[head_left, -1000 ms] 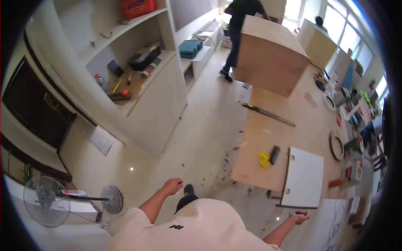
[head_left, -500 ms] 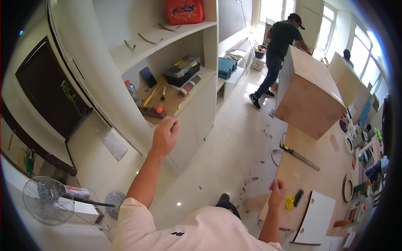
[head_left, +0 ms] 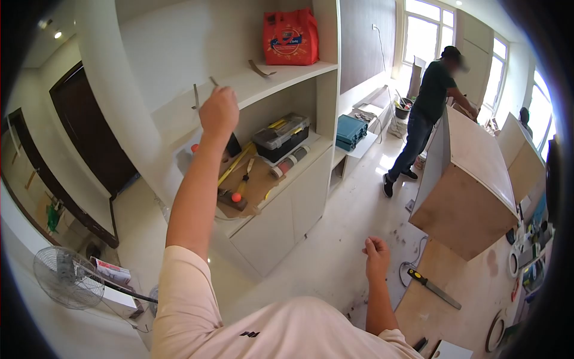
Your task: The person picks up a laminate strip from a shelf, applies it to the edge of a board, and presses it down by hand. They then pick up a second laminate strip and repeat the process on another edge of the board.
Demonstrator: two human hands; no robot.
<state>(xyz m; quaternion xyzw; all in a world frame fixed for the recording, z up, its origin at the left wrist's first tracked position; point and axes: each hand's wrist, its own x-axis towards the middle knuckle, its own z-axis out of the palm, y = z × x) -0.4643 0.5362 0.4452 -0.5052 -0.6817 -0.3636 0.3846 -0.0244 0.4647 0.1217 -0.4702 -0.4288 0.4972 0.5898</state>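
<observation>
Head view: the left hand (head_left: 219,112) is raised in front of the upper shelf (head_left: 291,76), its back toward the camera. Its fingers bend away and are hidden behind the knuckles, so I cannot tell whether they are apart or together, or whether they hold anything. The middle strip (head_left: 213,81) shows only as a short piece just above the knuckles — whether hand and strip touch is unclear. A narrow strip (head_left: 195,97) is near the hand on its left, and a curved strip (head_left: 260,69) lies on the shelf to the right, beside the red bag (head_left: 291,38).

Below, the forearm crosses the lower compartment, covering part of a dark flat object (head_left: 233,145) and nearly all of something with an orange-red top (head_left: 195,148). The toolbox (head_left: 281,139), a yellow bar (head_left: 235,163) and a red ball (head_left: 237,197) are in plain sight there.

The right hand (head_left: 376,248) hangs over the floor, fingers curled loosely together, with nothing visible in them. Near it on the tabletop (head_left: 433,254) lies a long tool with a black and yellow handle (head_left: 417,276); a white panel (head_left: 451,350) is cut off by the bottom edge. Farther back, another person (head_left: 434,93) bends over a large wooden box (head_left: 463,209) — the face is blurred.
</observation>
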